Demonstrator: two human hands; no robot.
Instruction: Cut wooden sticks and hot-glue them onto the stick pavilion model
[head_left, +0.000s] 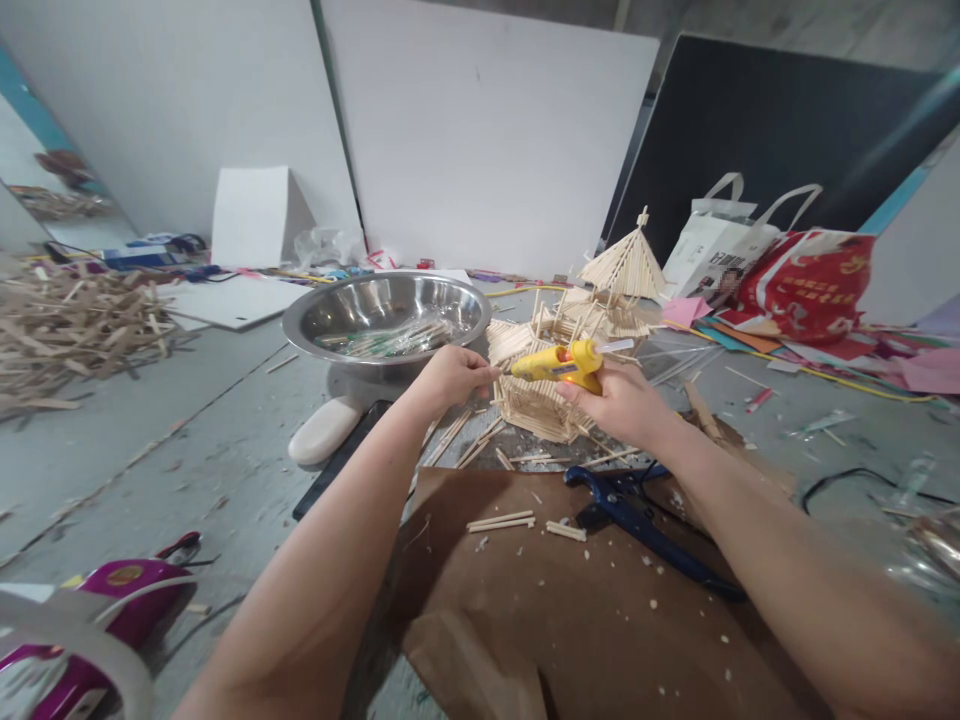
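Note:
My right hand (626, 400) is wrapped round a yellow hot glue gun (551, 362) with a clear glue stick showing at its back. The gun's nozzle points left at the fingertips of my left hand (457, 380), which are pinched together. What they hold, if anything, is too small to make out. Just behind both hands stands a model building of thin wooden sticks (540, 405), partly hidden by the gun and hand. Its pointed stick roof (628, 262) rises at the back right. Loose sticks (501, 521) lie on brown cardboard (600, 620) in front.
A steel basin (315, 350) with bagged sticks stands behind my left hand. Blue cutters (660, 540) lie under my right forearm. A white rounded object (324, 430) and a dark flat object (341, 460) are at left. A purple device (131, 600) sits front left, a stick pile (67, 330) farther back.

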